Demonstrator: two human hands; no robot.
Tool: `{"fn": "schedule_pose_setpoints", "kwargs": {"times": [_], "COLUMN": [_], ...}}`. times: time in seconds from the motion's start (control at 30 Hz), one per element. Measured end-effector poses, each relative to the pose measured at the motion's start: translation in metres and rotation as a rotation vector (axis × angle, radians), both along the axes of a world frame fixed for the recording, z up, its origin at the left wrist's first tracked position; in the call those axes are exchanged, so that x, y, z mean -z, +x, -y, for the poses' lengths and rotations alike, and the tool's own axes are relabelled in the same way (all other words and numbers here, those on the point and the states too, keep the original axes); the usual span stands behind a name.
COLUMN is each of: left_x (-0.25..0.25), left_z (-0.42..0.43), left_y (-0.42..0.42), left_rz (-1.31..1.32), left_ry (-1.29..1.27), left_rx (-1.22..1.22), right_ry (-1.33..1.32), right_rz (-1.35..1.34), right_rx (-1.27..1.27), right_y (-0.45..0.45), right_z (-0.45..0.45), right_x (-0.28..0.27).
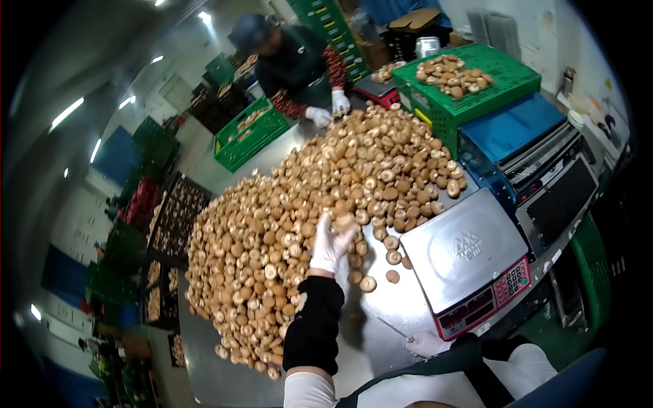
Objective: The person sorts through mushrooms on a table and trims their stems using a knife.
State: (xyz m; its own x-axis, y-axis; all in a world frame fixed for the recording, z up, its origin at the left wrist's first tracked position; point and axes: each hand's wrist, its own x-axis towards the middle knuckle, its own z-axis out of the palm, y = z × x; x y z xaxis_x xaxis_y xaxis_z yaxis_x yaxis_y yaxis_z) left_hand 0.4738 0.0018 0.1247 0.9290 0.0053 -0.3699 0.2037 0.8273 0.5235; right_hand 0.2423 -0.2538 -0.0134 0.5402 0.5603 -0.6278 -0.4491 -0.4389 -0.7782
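Nearest, the gloved right hand (428, 343) lies by a thin rod (392, 328), whether gripping it I cannot tell; the scale (466, 248) stands just beyond, its plate's printed mark too small to read; the gloved left hand (333, 241) closes its fingers on a blurred mushroom (344, 216) above the mushroom pile (265, 231) on the metal table (218, 370); farther, a blue-topped machine (513, 126), a green crate (513, 64) bearing mushrooms and a gloved co-worker (299, 64) flank the heap.

On my feed, my gloved left hand (331, 243) is out left of the scale (466, 248), half-curled, arm (314, 319) stretched; and my right hand (428, 344), gloved too, sits low beside the scale's near corner!
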Motion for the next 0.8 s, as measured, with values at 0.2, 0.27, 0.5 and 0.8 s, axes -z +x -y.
{"fn": "schedule_pose_setpoints", "kwargs": {"times": [0.2,0.27,0.5,0.8], "left_x": [0.081,0.073,0.135,0.094], "left_z": [-0.034,-0.004,0.015,-0.024], "left_y": [0.082,0.047,0.001,-0.069], "left_rz": [0.361,0.361,0.44,0.209], "left_ry": [1.4,1.884,2.656,1.326], "left_rx": [0.467,0.828,0.494,0.114], "right_ry": [-0.025,-0.038,-0.068,-0.063], "right_rz": [-0.074,-0.028,-0.115,-0.118], "right_rx": [-0.059,-0.069,-0.088,-0.057], "right_y": [0.013,0.012,0.015,0.014], "right_z": [-0.002,-0.004,-0.006,-0.004], "right_x": [-0.016,-0.011,-0.003,-0.018]}}
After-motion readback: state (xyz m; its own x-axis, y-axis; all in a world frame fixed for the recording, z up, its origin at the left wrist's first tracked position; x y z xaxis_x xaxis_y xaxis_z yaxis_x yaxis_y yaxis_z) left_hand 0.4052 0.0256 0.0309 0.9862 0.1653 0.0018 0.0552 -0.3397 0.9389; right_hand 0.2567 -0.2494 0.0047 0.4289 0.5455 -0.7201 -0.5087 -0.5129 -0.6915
